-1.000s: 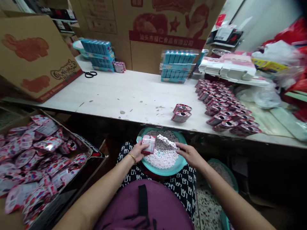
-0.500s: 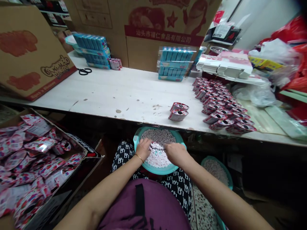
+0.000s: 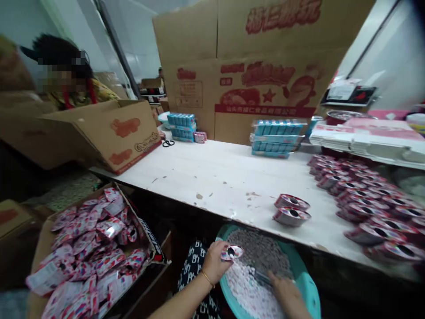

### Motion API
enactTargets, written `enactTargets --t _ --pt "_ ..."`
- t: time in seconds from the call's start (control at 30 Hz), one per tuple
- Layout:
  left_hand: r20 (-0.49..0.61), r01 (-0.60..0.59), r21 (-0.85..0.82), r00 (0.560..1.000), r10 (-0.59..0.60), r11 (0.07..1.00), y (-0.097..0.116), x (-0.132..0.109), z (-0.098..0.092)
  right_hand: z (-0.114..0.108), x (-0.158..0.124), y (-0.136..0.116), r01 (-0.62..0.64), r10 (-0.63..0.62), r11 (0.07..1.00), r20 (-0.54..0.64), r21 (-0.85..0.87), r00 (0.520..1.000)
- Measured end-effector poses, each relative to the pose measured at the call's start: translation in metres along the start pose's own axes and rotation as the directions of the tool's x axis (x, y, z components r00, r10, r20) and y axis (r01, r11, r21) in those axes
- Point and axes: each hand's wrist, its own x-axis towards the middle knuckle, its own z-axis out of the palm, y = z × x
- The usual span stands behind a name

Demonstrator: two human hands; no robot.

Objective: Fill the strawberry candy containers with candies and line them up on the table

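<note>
Over the teal basin (image 3: 307, 294) on our lap, our left hand (image 3: 214, 267) grasps a small open packet (image 3: 231, 253), mouth up to receive candy, while our right hand (image 3: 285, 290) presses into the candies (image 3: 245, 290), fingers half buried so we cannot tell their state.

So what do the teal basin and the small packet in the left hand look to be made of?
Teal basin: apparently moulded plastic, with an even colour and a smooth rounded rim. Small packet held by the left hand: probably glossy printed plastic film, going by its shiny highlights; the blur leaves that uncertain.
</note>
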Motion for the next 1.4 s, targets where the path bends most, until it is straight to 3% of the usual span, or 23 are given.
enactTargets --t 0.1,0.17,0.27,0.37,0.47,0.57,0.67,0.77,0.9,1.1,1.23,1.4 --pt "-0.085 0.076 -0.134 0.992 -0.088 0.988 -0.004 -0.002 -0.011 0.052 0.02 -0.031 0.034 -0.045 0.957 0.031 0.287 0.999" --pt "-0.106 0.127 -0.203 0.983 -0.15 0.971 -0.005 -0.005 -0.021 0.06 0.024 -0.046 0.032 -0.044 0.876 0.014 0.481 0.999" --pt "-0.1 0.179 -0.261 0.972 -0.211 0.949 -0.007 -0.007 -0.033 0.035 0.019 -0.046 0.027 -0.04 0.759 0.004 0.65 0.999" --pt "-0.085 0.166 -0.247 0.978 -0.193 0.955 -0.012 -0.005 -0.033 -0.013 0.008 -0.03 0.014 -0.044 0.715 0.025 0.699 0.999" --pt "-0.051 0.106 -0.162 0.992 -0.115 0.981 -0.012 -0.001 -0.017 -0.066 -0.005 -0.017 0.018 -0.075 0.734 0.056 0.679 0.996" --pt "0.0 0.012 -0.036 1.0 -0.012 0.999 -0.002 0.001 0.005 -0.115 -0.019 -0.018 0.07 -0.145 0.822 0.089 0.565 0.985" --pt "0.083 -0.052 0.051 0.995 0.047 0.997 0.013 0.002 0.024 -0.152 -0.029 -0.032 0.116 -0.168 0.941 0.144 0.317 0.975" --pt "0.14 -0.092 0.087 0.987 0.079 0.992 0.023 0.0 0.035 -0.174 -0.032 -0.053 0.094 -0.092 0.996 0.21 0.002 0.973" --pt "0.154 -0.088 0.101 0.986 0.072 0.991 0.02 -0.002 0.042 -0.185 -0.03 -0.078 0.119 -0.06 0.967 0.254 -0.226 0.965" --pt "0.112 -0.017 -0.057 0.993 0.023 0.998 0.005 -0.002 0.042 -0.196 -0.033 -0.081 0.147 -0.092 0.962 0.235 -0.231 0.968" --pt "0.114 0.064 -0.253 0.993 -0.036 0.965 0.002 0.0 0.044 -0.198 -0.039 -0.055 0.079 -0.054 0.986 0.165 -0.146 0.985" --pt "0.163 0.047 -0.263 0.987 -0.004 0.964 0.007 0.006 0.051 -0.177 -0.037 -0.033 -0.04 0.036 0.993 0.043 0.114 0.998"
